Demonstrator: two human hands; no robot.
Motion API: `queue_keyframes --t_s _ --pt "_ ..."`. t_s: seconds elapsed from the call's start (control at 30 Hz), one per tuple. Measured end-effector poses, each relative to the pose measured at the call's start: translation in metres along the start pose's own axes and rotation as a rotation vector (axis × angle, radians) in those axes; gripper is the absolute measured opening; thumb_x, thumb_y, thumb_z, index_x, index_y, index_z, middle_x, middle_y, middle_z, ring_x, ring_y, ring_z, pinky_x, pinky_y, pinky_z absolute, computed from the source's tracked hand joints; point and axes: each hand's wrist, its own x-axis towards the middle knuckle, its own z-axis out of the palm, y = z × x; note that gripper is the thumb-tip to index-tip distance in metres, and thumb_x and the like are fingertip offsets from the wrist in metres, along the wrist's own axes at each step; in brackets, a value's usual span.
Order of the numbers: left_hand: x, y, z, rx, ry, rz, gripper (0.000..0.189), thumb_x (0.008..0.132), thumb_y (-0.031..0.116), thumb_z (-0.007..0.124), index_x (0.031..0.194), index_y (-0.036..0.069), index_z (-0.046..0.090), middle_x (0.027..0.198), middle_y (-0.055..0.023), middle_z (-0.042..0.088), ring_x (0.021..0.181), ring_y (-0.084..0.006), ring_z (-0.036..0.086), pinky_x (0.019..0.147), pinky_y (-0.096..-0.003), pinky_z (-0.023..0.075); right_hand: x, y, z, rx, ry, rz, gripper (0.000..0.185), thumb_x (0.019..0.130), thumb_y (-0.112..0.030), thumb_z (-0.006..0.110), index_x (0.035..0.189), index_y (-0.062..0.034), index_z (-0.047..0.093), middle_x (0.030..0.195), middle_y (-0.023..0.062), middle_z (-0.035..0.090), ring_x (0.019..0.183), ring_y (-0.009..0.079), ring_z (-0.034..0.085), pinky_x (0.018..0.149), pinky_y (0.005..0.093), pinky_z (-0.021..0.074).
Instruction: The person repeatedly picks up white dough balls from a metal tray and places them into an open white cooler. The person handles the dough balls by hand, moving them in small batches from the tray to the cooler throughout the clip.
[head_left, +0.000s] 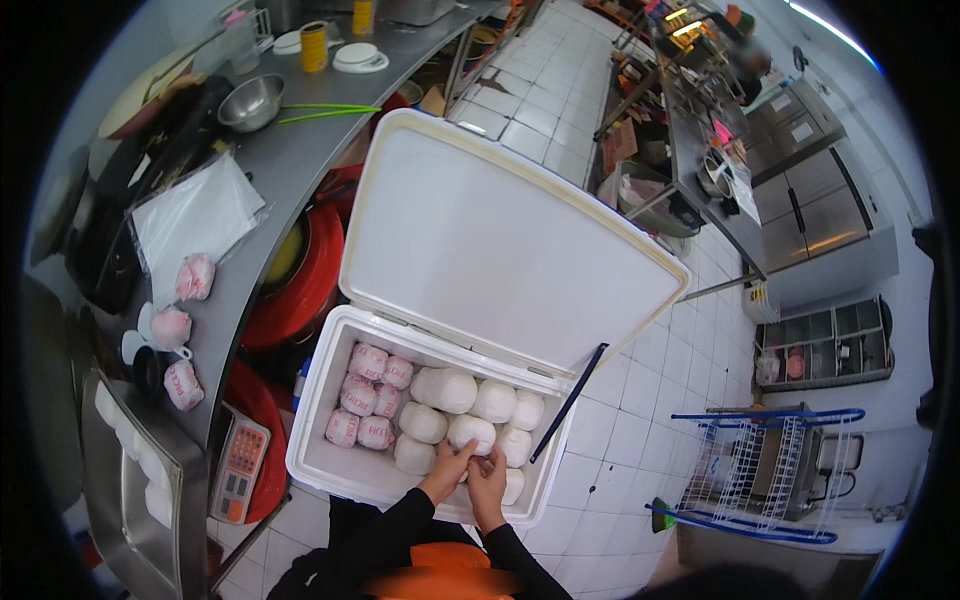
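Observation:
A white cooler box (310, 442) stands in front of me with its lid (510, 240) raised. Inside, several white paper-wrapped bundles (493, 400) fill the middle and right. Several smaller bundles in paper with red print (358, 394) are stacked at the left. My left hand (448, 472) and my right hand (489, 480) meet over the front part of the box. Their fingers are at the near side of one white bundle (472, 432), pinching its lower edge. The fingertips' undersides and the lowest bundles are partly hidden.
A steel counter (259, 225) on the left holds plastic bags (199, 210), a metal bowl (251, 103) and several red-printed bundles (183, 385). Near the box's left side are a digital scale (240, 469) and a steel tray (191, 517). A dark lid stay (570, 401) slants over the right rim.

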Motion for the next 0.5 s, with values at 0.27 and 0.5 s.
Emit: queue_keyframes --t_s 0.27,0.5 --pt "-0.001 0.011 0.018 0.512 -0.027 -0.11 0.108 0.085 0.043 0.063 0.137 -0.021 -0.007 0.14 -0.0331 0.031 0.127 -0.0328 0.042 0.101 -0.033 0.0386 -0.001 0.006 -0.004 0.096 0.126 0.019 0.041 0.089 -0.006 0.057 0.126 0.001 0.04 0.115 0.0177 0.055 0.105 0.0217 0.055 0.091 0.0309 0.0444" --pt "-0.061 0.099 -0.03 0.871 -0.173 0.127 0.102 0.081 0.053 0.064 0.13 -0.027 0.023 0.125 -0.0396 0.045 0.117 -0.036 0.053 0.094 -0.0342 0.0445 -0.023 -0.016 0.013 -0.046 0.157 -0.199 0.03 0.08 0.005 0.051 0.108 -0.0033 0.046 0.1 0.0075 0.049 0.093 0.017 0.051 0.083 0.0289 0.0426"
